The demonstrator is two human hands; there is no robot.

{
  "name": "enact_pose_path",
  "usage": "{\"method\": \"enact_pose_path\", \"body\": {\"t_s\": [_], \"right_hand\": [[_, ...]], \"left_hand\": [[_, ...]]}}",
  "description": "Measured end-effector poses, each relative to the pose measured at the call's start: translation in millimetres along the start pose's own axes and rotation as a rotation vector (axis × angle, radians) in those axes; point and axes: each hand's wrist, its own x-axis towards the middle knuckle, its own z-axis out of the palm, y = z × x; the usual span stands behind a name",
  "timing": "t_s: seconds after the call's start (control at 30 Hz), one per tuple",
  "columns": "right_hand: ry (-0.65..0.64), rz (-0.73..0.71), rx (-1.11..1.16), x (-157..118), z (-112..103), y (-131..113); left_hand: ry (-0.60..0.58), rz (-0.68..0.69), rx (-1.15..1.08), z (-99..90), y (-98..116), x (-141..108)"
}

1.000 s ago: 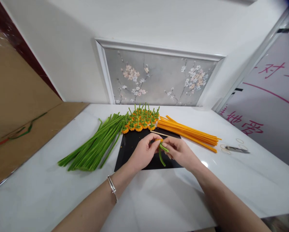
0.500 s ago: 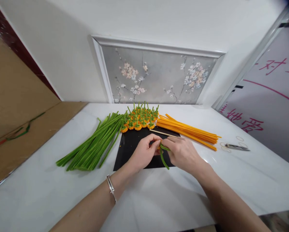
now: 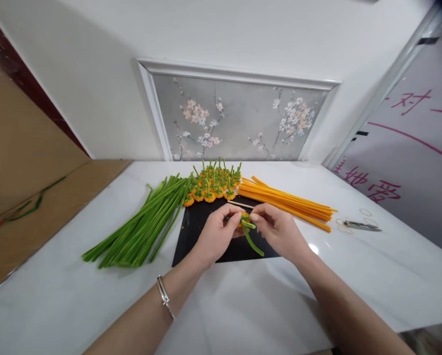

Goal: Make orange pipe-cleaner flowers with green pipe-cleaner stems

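Over the black mat [image 3: 194, 236], my left hand [image 3: 221, 229] pinches a small orange pumpkin-like piece [image 3: 244, 220] with green on top. A green fuzzy stem [image 3: 254, 241] curves down from that piece. My right hand [image 3: 278, 229] is closed at the piece's right side, thumb and forefinger together by a short green end; whatever lies between these fingertips is too small to make out. Beyond my hands, several finished orange pieces with upright green stems [image 3: 215, 185] stand grouped. A thin pale stick [image 3: 239, 203] lies on the mat's far part.
Green fuzzy stems [image 3: 143, 222] lie in a pile on the left of the white table [image 3: 221, 305]. Orange stems [image 3: 289, 199] are bundled on the right, with scissors [image 3: 361, 226] and thin loops beyond them. Cardboard [image 3: 28, 197] borders the left side.
My right hand has turned and drawn slightly back to the right, uncovering the orange piece and its green strands. The view has shifted slightly.
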Motion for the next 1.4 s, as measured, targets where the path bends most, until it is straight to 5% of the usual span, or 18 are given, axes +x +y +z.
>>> {"method": "enact_pose_path", "body": {"t_s": [0.4,0.7,0.9,1.23,1.4], "right_hand": [[0.096,-0.270,-0.217,-2.5,1.0,-4.9],[0.001,-0.018,0.070,0.1,0.0,-2.4],[-0.002,-0.012,0.136,-0.9,-2.4,-0.9],[-0.082,-0.153,-0.223,-2.3,-5.6,-3.4],[0.053,-0.224,-0.305,-2.7,-5.4,3.6]], "left_hand": [[0.006,0.042,-0.012,8.5,-0.8,-3.3],[-0.040,-0.100,-0.196,3.9,4.7,-3.6],[-0.028,-0.066,-0.167,3.9,7.3,-3.2],[0.016,-0.032,-0.133,-0.8,-2.8,1.3],[-0.070,-0.085,-0.043,-5.7,-3.1,2.4]]}}
